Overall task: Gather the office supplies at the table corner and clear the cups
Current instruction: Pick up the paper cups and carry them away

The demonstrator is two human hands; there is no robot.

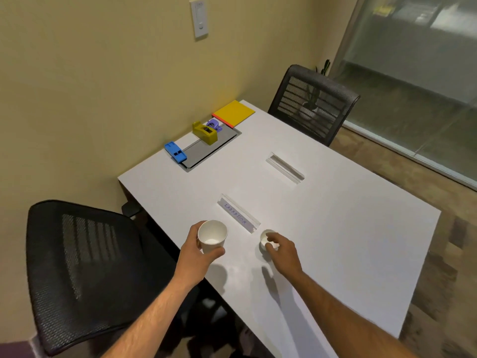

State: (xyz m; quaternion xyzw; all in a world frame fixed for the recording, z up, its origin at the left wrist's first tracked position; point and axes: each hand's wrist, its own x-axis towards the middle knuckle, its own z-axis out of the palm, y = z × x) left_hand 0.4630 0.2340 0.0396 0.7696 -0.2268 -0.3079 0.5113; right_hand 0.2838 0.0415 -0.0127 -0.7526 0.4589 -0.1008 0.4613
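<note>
While left hand (198, 250) grips big cup (212, 236), right hand (281, 250) pinches small cup (265, 240) rim, lower centre; lift both upright off counter (335, 228).

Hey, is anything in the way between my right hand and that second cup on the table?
Nothing visible. The right hand is already at the small cup, fingers over its rim. The name holder lies just beyond the cup, not between them. The left hand holds the other cup.
</note>
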